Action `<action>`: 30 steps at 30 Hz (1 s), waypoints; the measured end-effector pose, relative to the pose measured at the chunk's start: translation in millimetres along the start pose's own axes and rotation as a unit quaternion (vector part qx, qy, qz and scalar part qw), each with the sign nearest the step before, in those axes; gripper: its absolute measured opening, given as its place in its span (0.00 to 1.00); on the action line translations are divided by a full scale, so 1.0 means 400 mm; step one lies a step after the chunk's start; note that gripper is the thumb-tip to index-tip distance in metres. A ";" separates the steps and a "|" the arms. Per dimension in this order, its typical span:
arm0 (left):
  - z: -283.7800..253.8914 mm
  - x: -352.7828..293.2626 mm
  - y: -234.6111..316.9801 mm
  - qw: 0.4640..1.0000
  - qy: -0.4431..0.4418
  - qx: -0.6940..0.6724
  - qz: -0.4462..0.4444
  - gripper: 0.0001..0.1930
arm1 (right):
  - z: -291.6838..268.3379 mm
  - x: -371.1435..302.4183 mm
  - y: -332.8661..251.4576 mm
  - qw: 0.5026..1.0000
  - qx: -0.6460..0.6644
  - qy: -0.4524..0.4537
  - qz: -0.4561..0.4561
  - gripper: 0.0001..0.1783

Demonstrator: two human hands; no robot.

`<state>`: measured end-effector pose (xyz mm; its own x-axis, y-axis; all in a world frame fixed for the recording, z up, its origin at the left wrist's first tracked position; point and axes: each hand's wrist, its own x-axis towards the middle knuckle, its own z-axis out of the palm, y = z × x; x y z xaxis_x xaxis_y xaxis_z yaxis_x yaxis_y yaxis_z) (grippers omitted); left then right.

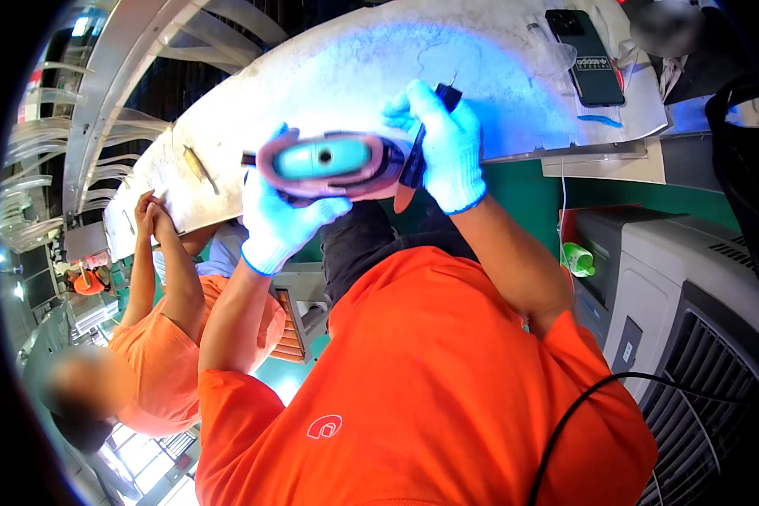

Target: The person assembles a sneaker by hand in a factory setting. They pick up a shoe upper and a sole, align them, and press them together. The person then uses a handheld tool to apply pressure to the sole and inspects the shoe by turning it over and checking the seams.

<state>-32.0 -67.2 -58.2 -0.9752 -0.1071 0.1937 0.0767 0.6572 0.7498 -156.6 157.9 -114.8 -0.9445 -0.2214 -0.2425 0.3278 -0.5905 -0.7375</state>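
Head view: shoe (386,160), blurred, is held at the near edge of the counter (253,105), between two gloved hands. Left grip (282,223) is closed on it, thumb on the near side. Right grip (451,148) is closed on a dark tool (449,98), thin tip pointing up, away from the shoe. Whether the black strip (413,164) with a brown end, just left of the right grip, belongs to that tool cannot be determined.

Recommended practice, in my judgement: hold the shoe firmly and level with the left grip, thumb off the rim; control the tool with the right grip so its tip does not scratch the shoe.

Containers: the shoe's opening is filled by a turquoise last (354,157) with a round dark hole. Right of and below the right grip is a green bottle (578,259); contents cannot be told.

Well right of the right grip, a phone (594,80) lies on the counter. Left of the left grip lies a yellow-handled implement (196,164); a co-worker's hands (149,211) are beyond it.
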 end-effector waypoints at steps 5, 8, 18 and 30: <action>-0.001 0.028 0.007 0.991 -0.029 -0.126 -0.035 0.59 | 0.010 -0.015 -0.009 0.997 -0.064 0.043 0.000 0.19; 0.007 0.016 -0.014 0.994 -0.039 -0.106 0.009 0.55 | 0.028 -0.023 0.001 0.984 -0.146 0.097 -0.031 0.19; -0.053 0.084 0.001 0.961 -0.126 0.103 0.225 0.44 | 0.003 0.011 0.015 0.994 -0.091 -0.053 0.035 0.16; -0.027 -0.001 0.005 0.931 -0.056 0.130 0.337 0.13 | 0.052 0.044 -0.050 0.868 -0.383 -0.313 0.041 0.17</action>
<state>-29.2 -74.0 -50.1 -0.7404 0.4643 0.4860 0.6405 0.7067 0.3005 -179.4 149.7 -91.1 -0.6435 -0.7588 -0.1013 0.0579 0.0837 -0.9948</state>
